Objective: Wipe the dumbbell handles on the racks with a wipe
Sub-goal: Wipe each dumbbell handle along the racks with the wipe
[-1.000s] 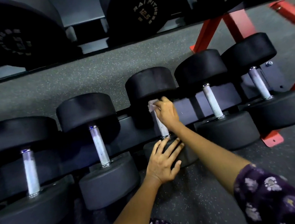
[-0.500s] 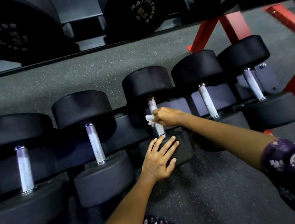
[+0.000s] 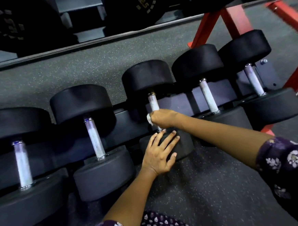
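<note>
On the lower rack, your right hand (image 3: 163,118) curls the wipe (image 3: 149,120) round the middle handle (image 3: 153,103); your left hand (image 3: 159,153) lies spread flat on its near head (image 3: 184,144). Next, probably the neighbouring handle (image 3: 208,97).

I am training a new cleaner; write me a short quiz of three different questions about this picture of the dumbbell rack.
1. True or false: the right hand holds the wipe on the handle of the middle dumbbell in the lower row.
2. Where does the left hand rest?
A. on the red frame
B. on the near head of the same dumbbell
C. on the floor
3. Fill in: the lower row shows ___ dumbbells.

Key: 1 true; 2 B; 3 five
</note>
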